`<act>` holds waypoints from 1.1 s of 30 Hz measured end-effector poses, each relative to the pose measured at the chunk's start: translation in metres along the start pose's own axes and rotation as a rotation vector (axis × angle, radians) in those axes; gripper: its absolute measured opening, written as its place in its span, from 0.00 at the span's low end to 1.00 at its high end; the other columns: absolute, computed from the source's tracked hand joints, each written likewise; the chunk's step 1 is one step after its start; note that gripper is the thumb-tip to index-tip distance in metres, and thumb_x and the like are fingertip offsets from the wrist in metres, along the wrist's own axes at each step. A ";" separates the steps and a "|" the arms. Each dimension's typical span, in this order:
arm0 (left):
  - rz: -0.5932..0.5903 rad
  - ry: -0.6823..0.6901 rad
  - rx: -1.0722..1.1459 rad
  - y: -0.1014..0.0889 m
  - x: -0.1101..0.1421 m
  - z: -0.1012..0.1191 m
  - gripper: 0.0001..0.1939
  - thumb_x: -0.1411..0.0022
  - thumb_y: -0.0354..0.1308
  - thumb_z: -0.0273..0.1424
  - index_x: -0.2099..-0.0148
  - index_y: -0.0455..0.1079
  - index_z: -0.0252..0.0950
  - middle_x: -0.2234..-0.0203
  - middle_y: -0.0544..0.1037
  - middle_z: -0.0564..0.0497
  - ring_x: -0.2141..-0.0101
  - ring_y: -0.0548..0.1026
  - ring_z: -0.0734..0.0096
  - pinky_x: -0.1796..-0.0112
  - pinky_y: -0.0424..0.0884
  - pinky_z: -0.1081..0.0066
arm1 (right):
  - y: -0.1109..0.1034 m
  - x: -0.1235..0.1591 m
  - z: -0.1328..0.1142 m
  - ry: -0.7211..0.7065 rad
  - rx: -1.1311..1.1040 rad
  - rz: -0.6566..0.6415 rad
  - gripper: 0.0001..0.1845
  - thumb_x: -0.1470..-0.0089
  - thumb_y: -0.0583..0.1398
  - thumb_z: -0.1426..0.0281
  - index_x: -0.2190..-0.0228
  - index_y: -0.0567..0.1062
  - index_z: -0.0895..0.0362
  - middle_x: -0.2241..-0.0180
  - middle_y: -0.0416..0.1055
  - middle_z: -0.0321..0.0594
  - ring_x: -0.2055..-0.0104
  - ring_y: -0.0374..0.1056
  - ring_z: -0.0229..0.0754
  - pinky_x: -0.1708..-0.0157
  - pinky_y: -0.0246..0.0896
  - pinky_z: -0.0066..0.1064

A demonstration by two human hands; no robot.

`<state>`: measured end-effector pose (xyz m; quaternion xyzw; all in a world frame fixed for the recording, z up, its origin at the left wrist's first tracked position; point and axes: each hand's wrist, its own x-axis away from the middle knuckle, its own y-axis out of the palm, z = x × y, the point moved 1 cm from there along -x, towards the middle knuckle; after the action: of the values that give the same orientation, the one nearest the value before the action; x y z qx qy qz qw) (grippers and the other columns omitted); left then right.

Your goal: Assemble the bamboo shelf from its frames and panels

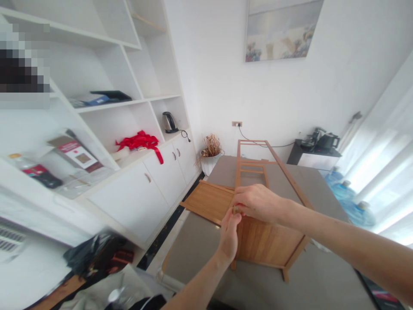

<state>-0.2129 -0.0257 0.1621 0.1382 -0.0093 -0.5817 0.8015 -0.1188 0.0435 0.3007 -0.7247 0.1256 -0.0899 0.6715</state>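
Note:
Both hands meet at the left edge of a wooden cabinet frame (285, 172) on a grey table. My left hand (229, 237) is closed, its fingertips pinched at a tiny brass-coloured piece (235, 209) too small to name. From the right, my right hand (256, 202) reaches over the frame, closed, with its fingertips against the same spot. A flat wooden panel (206, 200) extends left from the frame beside my hands. Below my right hand is a wider wooden panel (269, 243) within the frame. Whether the left panel is joined to the frame is hidden by my hands.
The grey table (190, 245) carries the frame. White shelving (129, 185) lines the left side, with a kettle (169, 122) and red ribbon (138, 141). Water bottles (359, 213) stand by the right curtain. A dried plant in a pot (211, 161) is behind the table.

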 end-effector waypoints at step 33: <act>-0.002 -0.018 0.018 -0.002 0.002 -0.003 0.13 0.41 0.49 0.37 0.60 0.70 0.35 0.66 0.75 0.48 0.60 0.68 0.61 0.58 0.62 0.64 | 0.002 0.000 -0.004 -0.062 0.128 -0.010 0.12 0.42 0.53 0.73 0.74 0.72 0.59 0.70 0.71 0.39 0.71 0.65 0.35 0.78 0.42 0.28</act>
<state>-0.2140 -0.0279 0.1586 0.1404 -0.0217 -0.5838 0.7994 -0.1202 0.0399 0.2994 -0.6833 0.0953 -0.0786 0.7196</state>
